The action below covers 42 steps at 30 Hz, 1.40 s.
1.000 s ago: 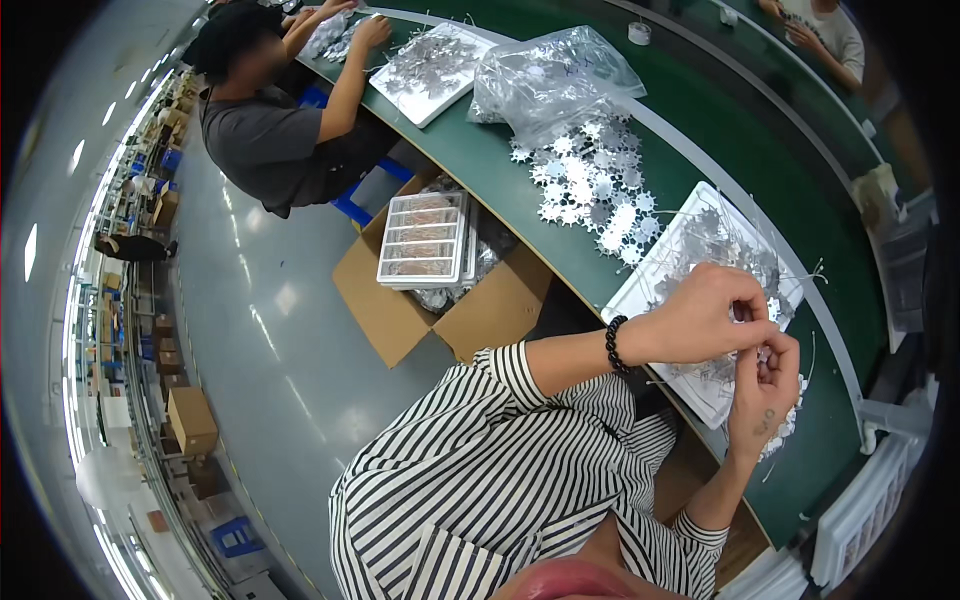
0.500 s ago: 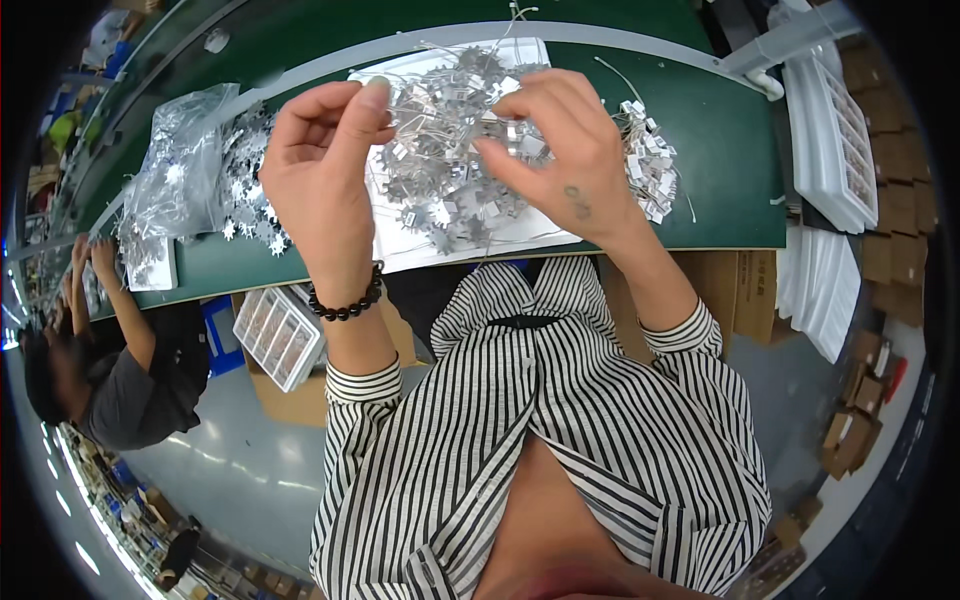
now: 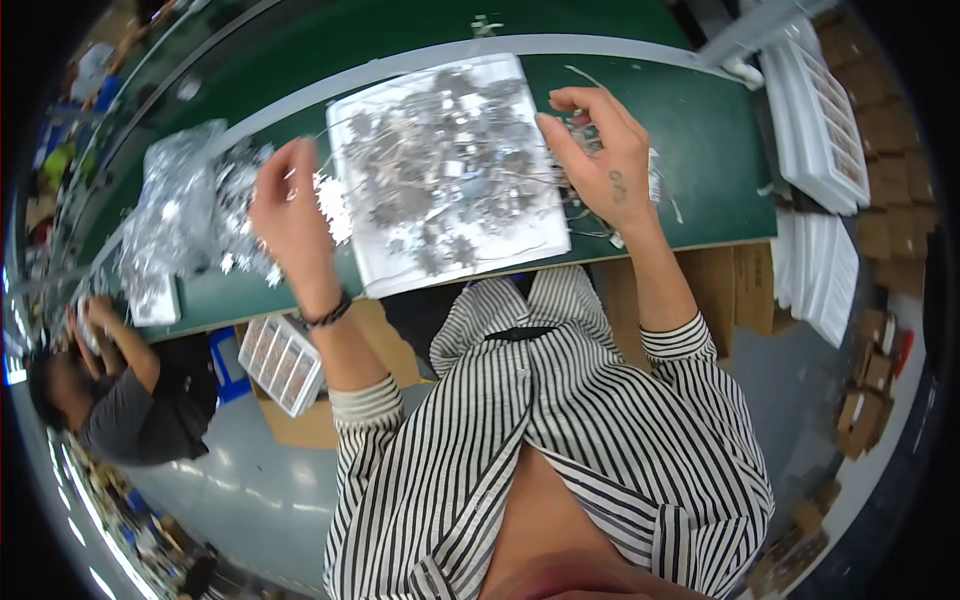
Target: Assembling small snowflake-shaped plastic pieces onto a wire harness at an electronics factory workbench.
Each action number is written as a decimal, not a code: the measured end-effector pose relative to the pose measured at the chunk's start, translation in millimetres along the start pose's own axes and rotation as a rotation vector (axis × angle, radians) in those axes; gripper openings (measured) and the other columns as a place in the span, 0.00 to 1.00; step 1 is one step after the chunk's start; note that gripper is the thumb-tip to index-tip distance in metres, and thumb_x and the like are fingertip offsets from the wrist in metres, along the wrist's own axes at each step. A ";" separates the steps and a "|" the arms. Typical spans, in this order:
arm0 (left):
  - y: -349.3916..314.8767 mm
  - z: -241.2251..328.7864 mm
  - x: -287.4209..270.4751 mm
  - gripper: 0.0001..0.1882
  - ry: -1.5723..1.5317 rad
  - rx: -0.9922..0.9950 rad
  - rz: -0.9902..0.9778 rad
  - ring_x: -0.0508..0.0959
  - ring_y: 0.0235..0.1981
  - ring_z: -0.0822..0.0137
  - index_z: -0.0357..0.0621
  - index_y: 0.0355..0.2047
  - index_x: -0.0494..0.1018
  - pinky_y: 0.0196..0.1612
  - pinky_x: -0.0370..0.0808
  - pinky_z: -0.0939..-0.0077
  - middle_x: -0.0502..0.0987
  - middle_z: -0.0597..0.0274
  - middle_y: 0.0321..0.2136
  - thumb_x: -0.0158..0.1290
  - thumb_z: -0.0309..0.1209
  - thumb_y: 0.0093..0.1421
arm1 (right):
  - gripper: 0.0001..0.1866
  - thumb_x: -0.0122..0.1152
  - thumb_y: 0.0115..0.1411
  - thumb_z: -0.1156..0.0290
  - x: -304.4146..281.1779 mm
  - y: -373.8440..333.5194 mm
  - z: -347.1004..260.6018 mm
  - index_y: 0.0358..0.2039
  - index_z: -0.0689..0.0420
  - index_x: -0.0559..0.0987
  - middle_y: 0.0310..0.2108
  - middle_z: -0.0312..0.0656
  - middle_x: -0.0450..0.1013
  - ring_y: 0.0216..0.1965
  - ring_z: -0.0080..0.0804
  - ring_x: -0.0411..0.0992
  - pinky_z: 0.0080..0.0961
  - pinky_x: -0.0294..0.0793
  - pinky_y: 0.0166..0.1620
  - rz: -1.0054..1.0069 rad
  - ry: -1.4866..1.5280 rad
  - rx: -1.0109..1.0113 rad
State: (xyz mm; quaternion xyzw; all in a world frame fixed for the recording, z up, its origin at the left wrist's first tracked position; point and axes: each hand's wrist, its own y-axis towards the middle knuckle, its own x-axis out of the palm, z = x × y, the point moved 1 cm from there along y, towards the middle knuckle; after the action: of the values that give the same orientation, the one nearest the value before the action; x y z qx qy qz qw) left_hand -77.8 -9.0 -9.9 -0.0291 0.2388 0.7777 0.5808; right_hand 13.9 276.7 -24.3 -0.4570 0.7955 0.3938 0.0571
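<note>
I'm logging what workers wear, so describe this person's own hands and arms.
Both hands are ungloved. Above the left hand sits a dark bracelet, blurred here. The right hand bears a small dark marking, perhaps a tattoo, and no bracelet. The black-and-white striped sleeves end in cuffs well short of the wrists.

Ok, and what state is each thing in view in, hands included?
Left hand: blurred, grip unclear.
Right hand: open.
White tray: heaped.
Metal pieces: loose, jumbled with wires.
Clear plastic bag: crumpled, lying on the green bench.
Cardboard box: open.
Compartment tray: filled.
Trays at right: stacked.
</note>
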 end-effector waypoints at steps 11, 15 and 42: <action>-42.1 -63.0 -87.4 0.16 0.116 -0.260 0.144 0.72 0.28 0.75 0.39 0.52 0.79 0.35 0.71 0.82 0.76 0.67 0.27 0.57 0.33 0.67 | 0.15 0.67 0.58 0.68 -38.6 4.0 105.6 0.43 0.63 0.82 0.36 0.43 0.80 0.33 0.35 0.74 0.27 0.74 0.39 -0.146 -0.330 0.202; -52.1 -96.7 -82.5 0.16 0.208 -0.122 0.147 0.73 0.29 0.73 0.38 0.50 0.80 0.36 0.73 0.80 0.80 0.64 0.31 0.60 0.31 0.63 | 0.13 0.61 0.59 0.66 -32.4 25.7 138.4 0.40 0.60 0.82 0.33 0.44 0.79 0.32 0.43 0.75 0.35 0.74 0.38 -0.475 -0.710 0.184; -5.5 -90.5 -59.6 0.17 0.550 0.182 -0.250 0.75 0.32 0.54 0.39 0.44 0.74 0.39 0.74 0.61 0.77 0.53 0.34 0.62 0.33 0.57 | 0.09 0.54 0.71 0.73 -55.2 0.2 17.5 0.49 0.62 0.74 0.33 0.42 0.74 0.32 0.29 0.73 0.25 0.77 0.40 0.383 0.526 0.353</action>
State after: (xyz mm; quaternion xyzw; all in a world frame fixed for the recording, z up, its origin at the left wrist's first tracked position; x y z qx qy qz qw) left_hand -74.5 -97.5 -72.6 -0.2152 0.4501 0.6388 0.5857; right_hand 40.8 326.3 -11.3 -0.3683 0.9098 0.1232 -0.1461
